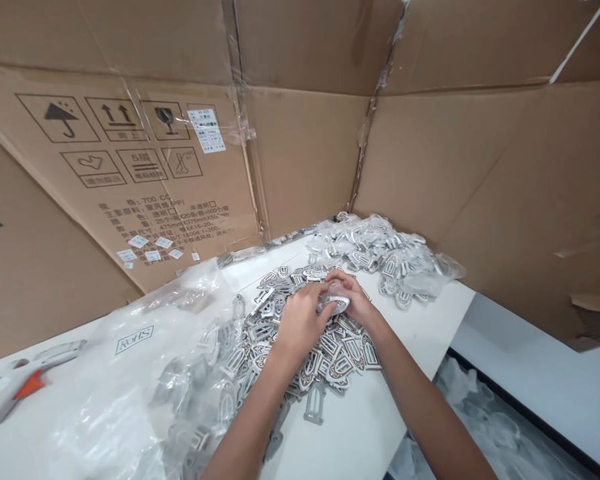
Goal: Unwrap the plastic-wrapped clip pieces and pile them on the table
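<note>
My left hand (303, 317) and my right hand (354, 298) meet over a pile of small arch-shaped pieces (340, 367) at the middle of the table. Between their fingers is a small clear plastic bag (336, 291) with a pale, dark-edged piece in it. Both hands are closed on this bag, the left from the near side and the right from the far side. The loose pieces are white and grey with brown patterns and window-like slots. One plain grey piece (314, 403) lies at the pile's near edge.
Bagged pieces (380, 257) are heaped at the back right. A large clear bag (105, 387) covers the table's left part, beside a grey-white tool with an orange trigger (23, 387). Cardboard walls (305, 153) stand behind. More plastic bags (485, 413) lie below the right edge.
</note>
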`<state>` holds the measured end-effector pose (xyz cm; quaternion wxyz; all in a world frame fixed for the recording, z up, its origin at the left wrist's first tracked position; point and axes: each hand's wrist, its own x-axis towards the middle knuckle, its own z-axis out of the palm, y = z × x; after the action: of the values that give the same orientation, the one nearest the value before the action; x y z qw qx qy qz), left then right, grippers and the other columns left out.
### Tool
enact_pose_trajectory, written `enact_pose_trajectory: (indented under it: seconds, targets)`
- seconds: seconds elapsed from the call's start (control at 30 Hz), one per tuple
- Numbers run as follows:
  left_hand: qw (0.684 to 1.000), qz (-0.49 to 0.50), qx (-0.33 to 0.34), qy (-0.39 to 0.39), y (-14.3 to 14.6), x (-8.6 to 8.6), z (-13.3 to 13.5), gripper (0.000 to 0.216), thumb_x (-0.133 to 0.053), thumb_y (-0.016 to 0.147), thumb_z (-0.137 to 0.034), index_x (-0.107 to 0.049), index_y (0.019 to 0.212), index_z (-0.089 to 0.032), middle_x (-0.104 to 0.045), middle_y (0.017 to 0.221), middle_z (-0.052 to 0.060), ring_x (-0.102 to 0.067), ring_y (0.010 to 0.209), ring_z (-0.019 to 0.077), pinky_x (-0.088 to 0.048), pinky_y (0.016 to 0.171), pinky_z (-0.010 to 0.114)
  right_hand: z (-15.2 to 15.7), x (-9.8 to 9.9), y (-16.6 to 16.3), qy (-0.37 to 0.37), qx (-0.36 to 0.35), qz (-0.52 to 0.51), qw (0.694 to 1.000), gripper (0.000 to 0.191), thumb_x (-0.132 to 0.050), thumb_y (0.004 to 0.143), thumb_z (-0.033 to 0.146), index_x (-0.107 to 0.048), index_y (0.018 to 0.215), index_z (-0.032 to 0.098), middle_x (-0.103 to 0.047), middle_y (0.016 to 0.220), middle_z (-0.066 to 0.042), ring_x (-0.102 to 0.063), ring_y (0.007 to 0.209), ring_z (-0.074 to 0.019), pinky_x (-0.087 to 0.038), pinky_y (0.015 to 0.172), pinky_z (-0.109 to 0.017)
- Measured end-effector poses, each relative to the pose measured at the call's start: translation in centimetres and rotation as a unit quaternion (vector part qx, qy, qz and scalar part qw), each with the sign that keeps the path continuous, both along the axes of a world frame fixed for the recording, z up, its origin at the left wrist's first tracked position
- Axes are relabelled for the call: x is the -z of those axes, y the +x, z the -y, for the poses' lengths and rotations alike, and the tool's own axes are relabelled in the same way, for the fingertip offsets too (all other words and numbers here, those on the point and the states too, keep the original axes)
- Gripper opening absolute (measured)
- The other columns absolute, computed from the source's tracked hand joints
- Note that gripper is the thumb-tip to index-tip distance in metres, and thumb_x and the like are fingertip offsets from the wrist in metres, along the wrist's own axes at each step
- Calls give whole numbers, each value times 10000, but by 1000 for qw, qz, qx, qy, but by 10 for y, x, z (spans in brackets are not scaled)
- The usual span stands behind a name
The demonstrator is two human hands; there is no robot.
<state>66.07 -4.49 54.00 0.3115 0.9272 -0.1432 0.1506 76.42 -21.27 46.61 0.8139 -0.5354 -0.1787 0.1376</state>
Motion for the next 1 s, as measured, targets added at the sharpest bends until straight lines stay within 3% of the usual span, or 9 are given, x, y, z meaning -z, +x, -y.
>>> enact_pose_trajectory:
  seconds: [0.1, 0.23, 0.33, 0.47, 0.53, 0.63, 0.73, 0.87, 1.0]
  targets:
    - [999, 20, 14, 25, 2, -1, -5, 138, -722, 1029, -294, -740, 1154, -238, -803, 1112, 58, -768, 1027, 276, -592, 861, 396, -5, 0, -2, 22, 20, -23, 999, 291, -932, 726, 364, -745, 907, 233, -721, 855, 15, -637, 712, -156, -506, 662, -258]
    - [998, 44, 32, 23, 4, -2, -15, 371, -798, 991, -399, -683, 1310, -248, -792, 1236, 71, -759, 1138, 292, -585, 900, 393, -14, 1, -5, 69, 33, -73, 994, 248, -885, 758, 333, -719, 918, 243, -701, 840, 20, -581, 651, -144, -461, 551, -240]
    - [998, 56, 37, 14, 8, 0, -24, 200, -739, 1040, -353, -700, 1200, -239, -788, 1179, 60, -760, 1060, 255, -562, 873, 358, -17, 2, -7, 100, 11, -94, 991, 243, -878, 744, 281, -722, 928, 251, -705, 832, 15, -559, 634, -141, -444, 496, -227]
    - [995, 97, 33, -15, 15, 4, -34, 132, -726, 1049, -312, -700, 956, -222, -756, 968, 30, -719, 909, 216, -514, 803, 321, -13, 4, -2, 114, -8, -93, 989, 272, -869, 802, 359, -762, 1034, 266, -762, 965, -24, -661, 746, -176, -567, 597, -265]
    - [994, 110, 12, -14, 17, 5, -38, 193, -722, 1046, -272, -666, 869, -220, -722, 888, 18, -686, 841, 204, -484, 753, 310, -11, 6, 7, 85, 34, -48, 995, 295, -812, 874, 471, -757, 1085, 272, -771, 1090, -47, -720, 868, -217, -634, 743, -344]
    - [990, 137, -32, -5, 16, 1, -41, 160, -697, 1055, -241, -668, 899, -226, -728, 914, 21, -686, 886, 213, -482, 772, 314, -8, 12, 32, -81, 193, 88, 974, 302, -715, 937, 548, -730, 1037, 264, -742, 1139, -76, -721, 1015, -275, -626, 937, -459]
    - [987, 154, -51, 16, 14, -5, -42, 122, -666, 1069, -239, -685, 949, -235, -742, 987, 35, -699, 964, 223, -490, 794, 315, -5, 20, 62, -356, 291, 207, 864, 296, -649, 957, 459, -754, 1111, 229, -715, 1219, -138, -649, 1231, -338, -522, 1124, -518]
    - [982, 169, -84, -27, 12, -10, -44, 119, -611, 1088, -229, -705, 1014, -236, -766, 1011, 37, -708, 907, 197, -504, 789, 310, -4, 23, 98, -611, 207, 170, 745, 546, -575, 1000, 385, -657, 1510, 205, -603, 1521, -201, -595, 1388, -374, -453, 1180, -494]
    - [974, 173, -116, -93, 14, -10, -44, 124, -593, 1087, -239, -712, 1056, -233, -790, 988, 31, -715, 848, 180, -527, 805, 307, -6, 17, 127, -681, 124, 133, 709, 605, -724, 893, 351, -689, 1494, 297, -547, 1593, -183, -644, 1317, -387, -485, 1106, -488]
